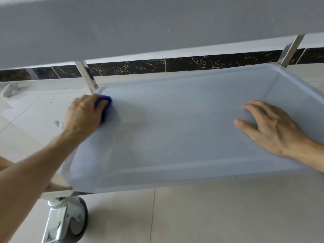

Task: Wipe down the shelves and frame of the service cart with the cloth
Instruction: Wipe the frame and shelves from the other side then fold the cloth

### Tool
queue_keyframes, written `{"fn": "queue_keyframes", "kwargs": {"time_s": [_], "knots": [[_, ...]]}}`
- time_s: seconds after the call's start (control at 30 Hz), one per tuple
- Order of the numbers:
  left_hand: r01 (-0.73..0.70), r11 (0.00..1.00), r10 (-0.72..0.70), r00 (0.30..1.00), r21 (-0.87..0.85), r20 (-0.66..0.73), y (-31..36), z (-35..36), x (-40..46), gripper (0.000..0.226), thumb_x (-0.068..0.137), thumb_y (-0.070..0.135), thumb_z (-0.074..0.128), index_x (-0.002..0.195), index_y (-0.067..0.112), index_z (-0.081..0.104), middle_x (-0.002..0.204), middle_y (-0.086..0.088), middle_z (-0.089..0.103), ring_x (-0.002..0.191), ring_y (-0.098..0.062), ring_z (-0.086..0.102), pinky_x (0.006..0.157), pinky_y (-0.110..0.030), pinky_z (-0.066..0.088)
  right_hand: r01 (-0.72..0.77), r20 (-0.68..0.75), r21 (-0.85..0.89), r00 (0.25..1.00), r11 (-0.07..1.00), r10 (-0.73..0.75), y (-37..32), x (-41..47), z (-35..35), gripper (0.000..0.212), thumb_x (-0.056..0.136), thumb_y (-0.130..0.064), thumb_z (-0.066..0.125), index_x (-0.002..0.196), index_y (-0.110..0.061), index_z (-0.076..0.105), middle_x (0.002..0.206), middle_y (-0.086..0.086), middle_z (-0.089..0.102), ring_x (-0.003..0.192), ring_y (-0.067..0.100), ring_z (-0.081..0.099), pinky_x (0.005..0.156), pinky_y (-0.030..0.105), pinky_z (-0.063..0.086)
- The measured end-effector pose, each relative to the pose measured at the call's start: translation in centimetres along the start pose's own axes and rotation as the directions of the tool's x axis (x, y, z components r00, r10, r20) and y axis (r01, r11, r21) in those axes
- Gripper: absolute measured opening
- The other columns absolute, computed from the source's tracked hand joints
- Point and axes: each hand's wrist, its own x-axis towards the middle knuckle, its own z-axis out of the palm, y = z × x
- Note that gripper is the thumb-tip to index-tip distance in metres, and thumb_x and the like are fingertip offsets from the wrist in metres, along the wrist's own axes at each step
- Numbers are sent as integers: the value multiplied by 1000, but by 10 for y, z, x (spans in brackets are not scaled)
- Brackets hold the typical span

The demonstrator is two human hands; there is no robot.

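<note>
The cart's lower shelf point(175, 176) is a pale grey plastic tray with a raised rim, seen from above. My left hand point(82, 114) grips a blue cloth point(105, 106) and presses it onto the shelf's far left corner, close to a shiny metal post point(88, 76). Most of the cloth is hidden under my fingers. My right hand point(270, 127) lies flat on the right part of the shelf, fingers spread and straight. The grey upper shelf point(140, 27) hangs overhead across the top of the view.
A second metal post point(291, 50) rises at the far right corner. A grey caster wheel point(78, 218) in a chrome bracket sits under the near left corner. Beige floor tiles surround the cart; a dark marbled skirting point(210, 63) runs along the wall behind.
</note>
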Motion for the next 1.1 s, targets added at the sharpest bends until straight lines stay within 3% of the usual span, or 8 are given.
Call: {"fn": "queue_keyframes", "kwargs": {"time_s": [0.17, 0.37, 0.5, 0.7, 0.83, 0.93, 1.0, 1.1], "knots": [[-198, 978, 204, 971, -62, 127, 68, -1, -34, 29, 100, 28, 55, 114, 8, 71, 111, -18, 67, 100, -41, 58, 94, -46, 43, -23, 28, -13, 999, 1000, 23, 0, 1, -2, 72, 91, -59, 41, 140, -6, 49, 152, 12, 43, 143, 30, 36, 119, 42, 25], [-228, 928, 285, 944, -295, 169, 123, -26, -50, 55, 92, 75, 23, 116, 44, 62, 104, 12, 71, 96, -21, 63, 86, -43, 52, -21, 33, -22, 999, 1000, 22, -1, -1, -6, 68, 93, -54, 43, 138, -3, 50, 148, 14, 47, 139, 32, 41, 116, 43, 30], [-138, 990, 118, 873, 7, 473, 112, -13, -49, 86, 82, 83, 13, 154, 37, 28, 161, 4, 30, 143, -28, 31, 116, -51, 26, -36, 35, 45, 999, 998, 35, -1, 1, -5, 52, 100, -38, 44, 140, -4, 50, 151, 11, 44, 141, 29, 37, 116, 36, 23], [-138, 988, 156, 833, -74, 531, 147, 10, -85, 98, 73, 86, -4, 158, 39, 4, 168, 6, 2, 154, -23, 1, 124, -41, -2, -38, -28, 174, 999, 984, 44, 6, 7, -2, 37, 104, -12, 41, 136, -1, 56, 149, 14, 49, 141, 28, 41, 113, 27, 22], [-228, 953, 302, 787, -202, 538, 203, 21, -98, 95, 76, 83, -1, 158, 37, 8, 168, 6, 6, 154, -23, 3, 124, -42, 0, -94, 61, 218, 995, 971, 83, 8, 10, -6, 40, 105, -17, 41, 143, -8, 50, 156, 8, 40, 145, 23, 34, 115, 25, 19], [9, 859, 293, 812, -512, 505, 203, 17, -84, 75, 90, 72, 24, 155, 35, 26, 163, 12, 25, 148, -7, 18, 120, -28, 11, -182, 128, 354, 981, 917, 145, 3, 13, -22, 44, 103, -33, 45, 146, -20, 47, 157, 1, 39, 143, 19, 36, 111, 26, 26], [47, 846, 197, 897, -530, 395, 176, 12, -72, 52, 101, 50, 41, 148, 29, 44, 154, 9, 40, 140, -9, 35, 115, -24, 22, -64, 30, 413, 998, 908, 56, -19, 7, -33, 45, 101, -42, 49, 141, -23, 52, 151, 0, 46, 140, 17, 40, 108, 22, 26], [2, 957, 103, 934, -291, 343, 124, 11, -65, 38, 102, 20, 47, 140, 20, 54, 150, 0, 47, 136, -25, 43, 116, -35, 28, 316, -63, 339, 947, 886, -314, -73, -18, -34, 51, 94, -58, 50, 134, -28, 61, 140, 2, 57, 135, 21, 47, 114, 33, 32]]}}
